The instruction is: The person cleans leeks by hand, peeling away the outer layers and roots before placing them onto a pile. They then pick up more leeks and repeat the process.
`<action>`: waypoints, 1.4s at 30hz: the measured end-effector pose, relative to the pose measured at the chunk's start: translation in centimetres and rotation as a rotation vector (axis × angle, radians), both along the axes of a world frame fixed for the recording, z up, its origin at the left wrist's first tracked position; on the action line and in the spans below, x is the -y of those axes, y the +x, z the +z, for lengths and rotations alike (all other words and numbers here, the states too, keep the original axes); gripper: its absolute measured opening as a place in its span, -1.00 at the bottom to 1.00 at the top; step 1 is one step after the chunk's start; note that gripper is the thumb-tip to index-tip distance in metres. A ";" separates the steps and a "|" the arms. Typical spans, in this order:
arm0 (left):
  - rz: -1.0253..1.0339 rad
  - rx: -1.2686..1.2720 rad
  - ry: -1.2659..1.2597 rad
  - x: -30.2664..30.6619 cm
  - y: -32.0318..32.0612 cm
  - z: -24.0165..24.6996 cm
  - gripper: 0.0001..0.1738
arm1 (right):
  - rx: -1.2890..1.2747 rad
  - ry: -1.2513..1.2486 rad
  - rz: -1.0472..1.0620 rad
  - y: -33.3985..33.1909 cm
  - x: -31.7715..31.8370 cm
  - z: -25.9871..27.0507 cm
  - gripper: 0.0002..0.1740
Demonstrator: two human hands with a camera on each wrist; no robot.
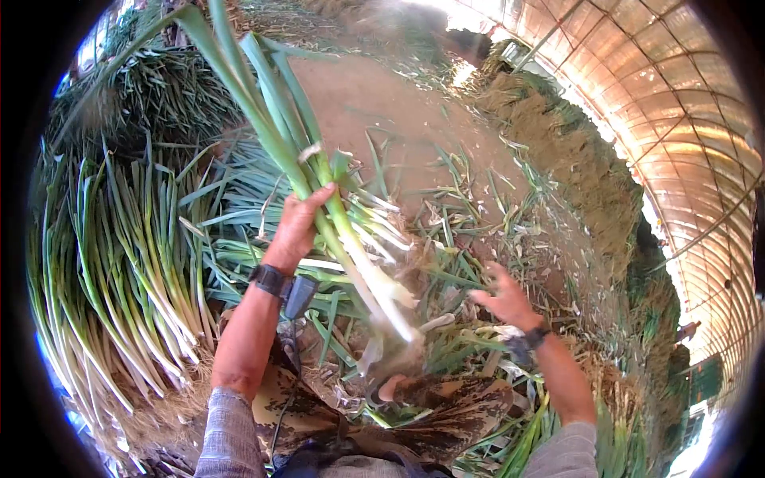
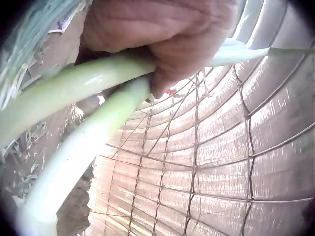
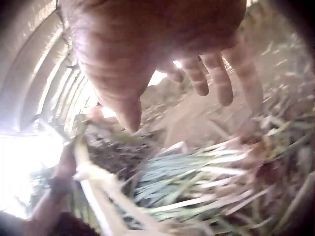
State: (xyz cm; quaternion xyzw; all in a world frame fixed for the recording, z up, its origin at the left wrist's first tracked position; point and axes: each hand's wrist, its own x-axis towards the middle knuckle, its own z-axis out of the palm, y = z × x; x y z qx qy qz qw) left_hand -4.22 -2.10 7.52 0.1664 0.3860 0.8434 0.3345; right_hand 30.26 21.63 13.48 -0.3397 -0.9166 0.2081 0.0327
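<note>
In the head view my left hand (image 1: 296, 227) grips long green onions (image 1: 373, 279) around their stalks. Their green leaves rise toward the upper left, and the white root ends slant down in front of my lap. Two pale stalks (image 2: 74, 152) run out of the curled left hand (image 2: 162, 24) in the left wrist view. My right hand (image 1: 510, 303) is apart from them on the right, fingers spread and holding nothing. Below that hand, the right wrist view shows a heap of green onions (image 3: 197, 182) on the ground, with white ends pointing right.
Many green onions (image 1: 135, 271) lean in a row at the left, with a dark leafy pile (image 1: 159, 95) behind. Torn leaves (image 1: 458, 179) litter the bare soil (image 1: 343, 95). An earth bank (image 1: 566, 159) runs along the right under a ribbed arched cover (image 1: 669, 103).
</note>
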 end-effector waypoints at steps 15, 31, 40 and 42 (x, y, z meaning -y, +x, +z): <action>0.411 0.120 -0.134 -0.3 -1.7 -3.0 -0.72 | 0.274 0.389 0.178 10.0 -6.7 -7.1 -0.74; -0.053 -0.382 -0.368 -2.1 6.8 -3.2 -0.72 | -0.181 0.464 0.508 -19.1 7.4 3.3 -0.51; 0.088 -0.392 -0.325 -0.4 4.6 -2.9 -0.75 | -0.124 0.435 0.336 -12.3 2.5 1.5 -0.72; -0.053 -0.378 -0.365 -0.6 4.8 -2.2 -0.77 | -0.182 0.286 0.283 -12.1 4.5 3.0 -0.57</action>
